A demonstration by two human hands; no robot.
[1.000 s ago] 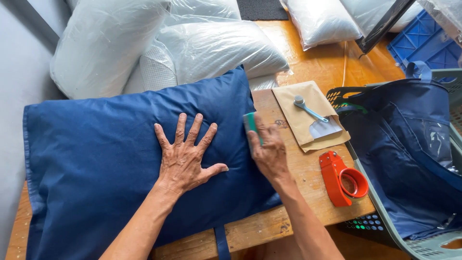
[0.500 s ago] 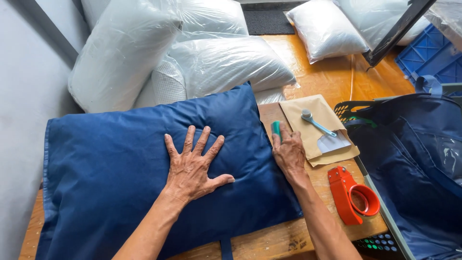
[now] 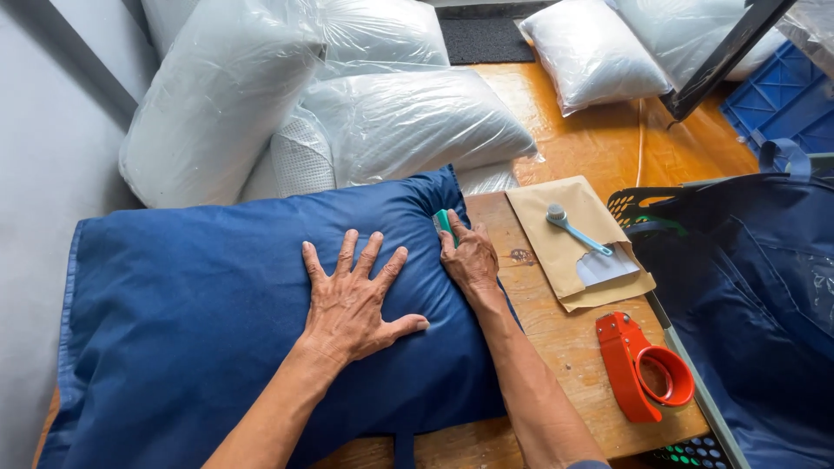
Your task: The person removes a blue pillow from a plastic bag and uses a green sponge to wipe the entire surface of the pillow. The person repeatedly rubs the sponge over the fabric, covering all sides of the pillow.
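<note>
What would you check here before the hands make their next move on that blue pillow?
1. Left hand flat on the blue pillow: ok.
2. Right hand gripping the small green tool at the pillow's edge: ok.
3. Pillow fully on the wooden table: not ok, it overhangs.
4. Red tape dispenser clear of the arms: ok.
5. Tool's working end visible: cannot tell.

A pale grey wall [image 3: 52, 130] closes the left side. The wooden counter [image 3: 565, 347] sits near, right of centre. Beyond it, a glossy orange-brown wooden floor [image 3: 608, 139] runs to the far side, where a dark mat [image 3: 486, 39] lies. Plastic-wrapped white pillows [image 3: 391, 122] pile up at far left. A blue plastic crate [image 3: 782, 95] stands far right. Soft, even light fills the room.
</note>
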